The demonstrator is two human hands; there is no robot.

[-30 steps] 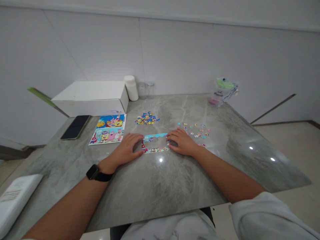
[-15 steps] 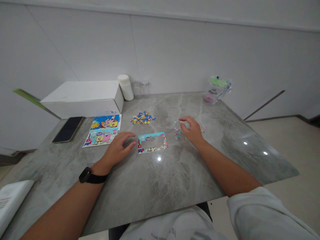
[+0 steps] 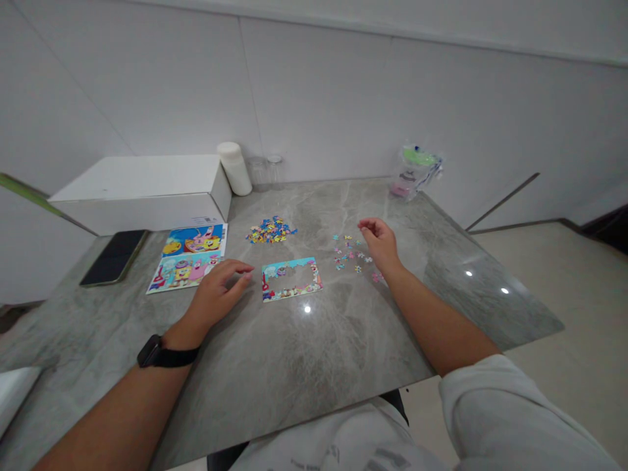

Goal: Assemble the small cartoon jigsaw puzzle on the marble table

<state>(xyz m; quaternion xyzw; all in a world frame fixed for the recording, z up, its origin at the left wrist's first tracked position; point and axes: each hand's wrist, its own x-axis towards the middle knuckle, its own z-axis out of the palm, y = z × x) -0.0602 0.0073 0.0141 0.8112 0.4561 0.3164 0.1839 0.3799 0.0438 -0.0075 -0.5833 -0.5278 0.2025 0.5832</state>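
A partly assembled jigsaw puzzle [image 3: 267,294] lies flat on the table, its cartoon border joined around a gap in the middle. My left hand [image 3: 220,288] rests just left of it, thumb and fingers apart, holding nothing, beside the printed picture sheet [image 3: 184,268]. Over on the right, my right hand [image 3: 381,243] hovers above loose puzzle pieces [image 3: 350,255] with its fingertips pinched together. Whatever is between those fingertips is too small to make out. A heap of blue and yellow puzzle pieces [image 3: 271,230] sits behind the assembled border.
At the back left are a white box [image 3: 142,186], a white bottle [image 3: 234,169] and two clear glasses [image 3: 267,171]. A black phone [image 3: 114,258] lies left of the sheet. A clear plastic bag [image 3: 415,173] stands near the back right edge of the grey table [image 3: 304,366].
My right hand has drawn its fingers together and lifted a little off the loose pieces, uncovering more of them. The view has shifted slightly right; my left hand keeps its pose.
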